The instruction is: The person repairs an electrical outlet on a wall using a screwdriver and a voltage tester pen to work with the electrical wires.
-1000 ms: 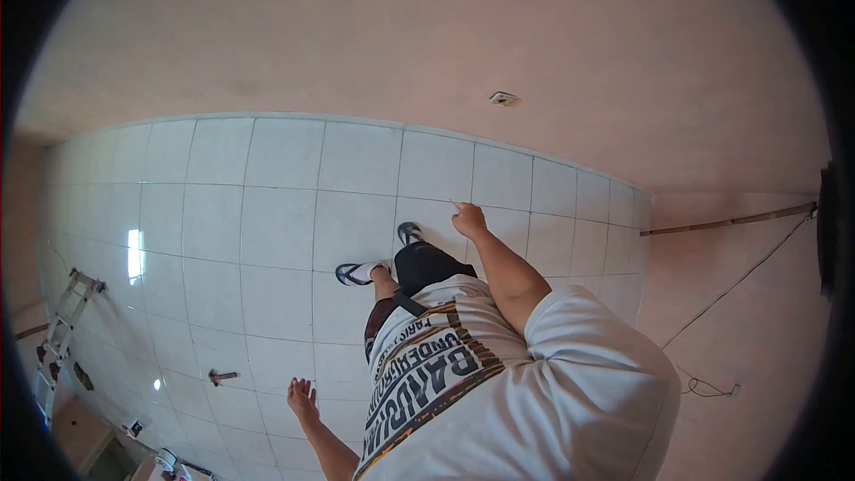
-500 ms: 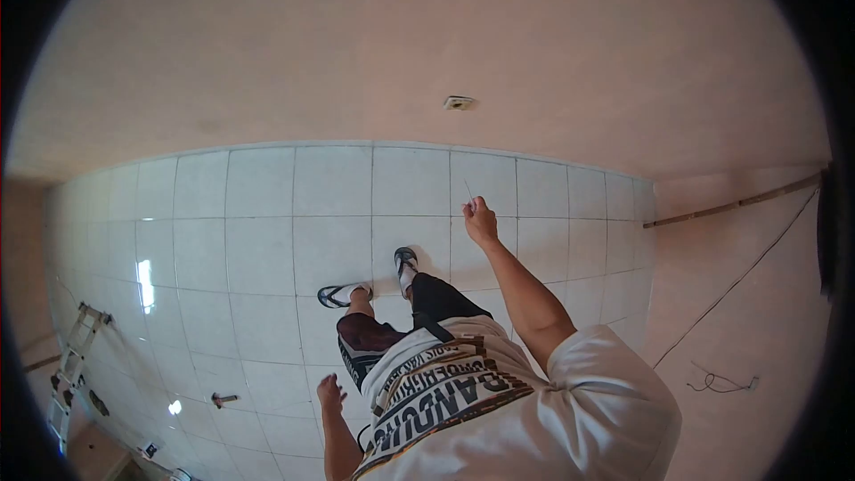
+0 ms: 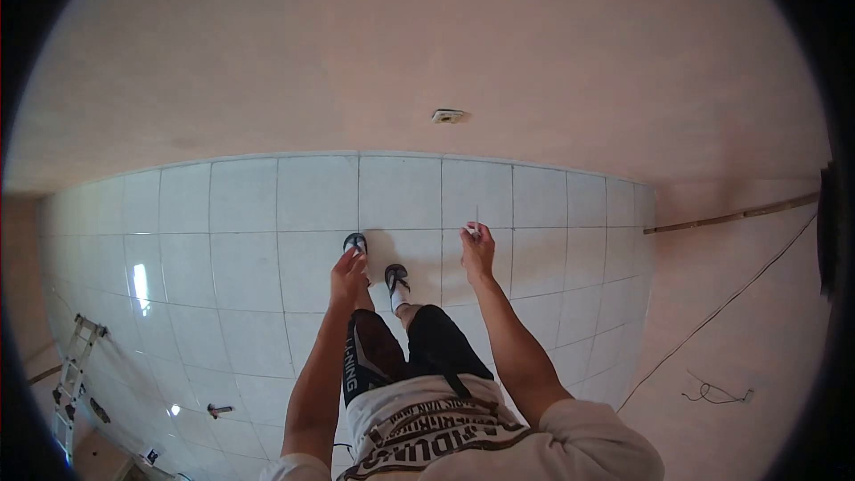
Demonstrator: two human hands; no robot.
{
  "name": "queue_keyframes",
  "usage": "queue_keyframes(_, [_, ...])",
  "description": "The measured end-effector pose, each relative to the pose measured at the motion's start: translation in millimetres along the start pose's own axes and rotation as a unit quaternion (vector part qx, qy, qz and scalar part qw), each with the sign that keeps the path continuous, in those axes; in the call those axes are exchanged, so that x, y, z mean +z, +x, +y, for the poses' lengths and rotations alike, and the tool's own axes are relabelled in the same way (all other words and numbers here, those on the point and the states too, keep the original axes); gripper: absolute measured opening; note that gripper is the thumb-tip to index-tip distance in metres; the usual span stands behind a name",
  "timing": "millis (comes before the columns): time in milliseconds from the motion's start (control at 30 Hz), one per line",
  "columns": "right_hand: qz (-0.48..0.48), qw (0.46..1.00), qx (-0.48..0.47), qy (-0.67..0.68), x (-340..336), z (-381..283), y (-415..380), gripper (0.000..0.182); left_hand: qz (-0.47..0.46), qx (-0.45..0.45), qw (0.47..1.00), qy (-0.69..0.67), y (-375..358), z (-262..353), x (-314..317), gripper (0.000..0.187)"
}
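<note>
My right hand [image 3: 478,249] is closed around what looks like a slim screwdriver [image 3: 476,214], its thin shaft pointing up toward the wall and its pale handle mostly covered by the fingers. Raised in front of my left leg is my left hand [image 3: 348,278], fingers loosely bent and apart, with nothing plain to see in it. It overlaps my shoe in the view without visibly holding it. Ahead, low on the pinkish wall [image 3: 374,53], sits a small white wall socket [image 3: 450,116] with a dark centre. Neither hand touches it.
White tiles [image 3: 240,276] cover the floor. A hammer-like tool [image 3: 218,411] lies at the lower left, near a ladder [image 3: 78,365]. On the right, a bamboo pole [image 3: 730,216] leans by a hanging cable [image 3: 712,316]; loose wires [image 3: 712,389] stick out of the wall.
My left hand has risen forward from beside my hip to in front of my leg. My right hand has drawn back slightly with the screwdriver. My feet have shifted in a step.
</note>
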State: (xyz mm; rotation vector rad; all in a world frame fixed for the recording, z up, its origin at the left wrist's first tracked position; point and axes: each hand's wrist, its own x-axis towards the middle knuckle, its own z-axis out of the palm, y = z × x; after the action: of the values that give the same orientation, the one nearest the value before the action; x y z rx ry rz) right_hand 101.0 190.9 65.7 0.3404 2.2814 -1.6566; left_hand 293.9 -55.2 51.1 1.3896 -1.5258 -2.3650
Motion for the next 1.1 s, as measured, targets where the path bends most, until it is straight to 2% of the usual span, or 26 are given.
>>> queue_keyframes(100, [0.027,0.998,0.036,0.038,-5,-22,7,0.021,-0.051,-0.049,0.987,-0.146,52,21,49,0.064])
queue_keyframes(167, [0.052,0.999,0.013,-0.009,-12,-23,21,0.02,-0.094,-0.049,0.97,-0.22,96,18,69,0.065])
queue_keyframes(233, [0.058,0.996,-0.02,-0.057,-21,-6,45,0.019,-0.1,0.026,0.99,-0.094,133,21,95,0.064])
queue_keyframes(333, [0.056,0.992,0.088,-0.075,7,-33,49,0.017,-0.108,0.073,0.99,-0.057,175,22,127,0.066])
queue_keyframes(367, [0.053,0.99,0.096,-0.093,13,-25,57,0.018,-0.117,0.075,0.989,-0.059,186,23,135,0.066])
queue_keyframes(467, [0.046,0.982,-0.01,-0.182,15,25,88,0.018,-0.143,0.079,0.983,-0.079,215,18,159,0.068])
queue_keyframes(600, [0.009,0.976,-0.067,-0.208,22,55,121,0.017,-0.172,0.082,0.972,-0.137,252,8,198,0.071])
queue_keyframes(700, [-0.007,0.955,-0.14,-0.26,36,48,149,0.02,-0.195,0.05,0.964,-0.175,273,23,220,0.072])
queue_keyframes(800, [0.004,0.927,-0.22,-0.304,51,33,182,0.024,-0.194,0.024,0.934,-0.3,296,32,241,0.072])
queue_keyframes(867, [0.012,0.902,-0.251,-0.351,59,9,202,0.025,-0.199,-0.029,0.9,-0.387,306,43,249,0.07])
queue_keyframes(900, [0.024,0.902,-0.237,-0.361,65,-5,209,0.023,-0.201,-0.055,0.879,-0.43,309,45,253,0.07])
queue_keyframes(1000, [0.041,0.892,-0.284,-0.349,76,-26,232,0.022,-0.221,-0.051,0.853,-0.471,316,49,259,0.066])
queue_keyframes(1100, [0.038,0.889,-0.285,-0.355,85,-30,250,0.019,-0.238,-0.075,0.834,-0.491,319,51,261,0.063])
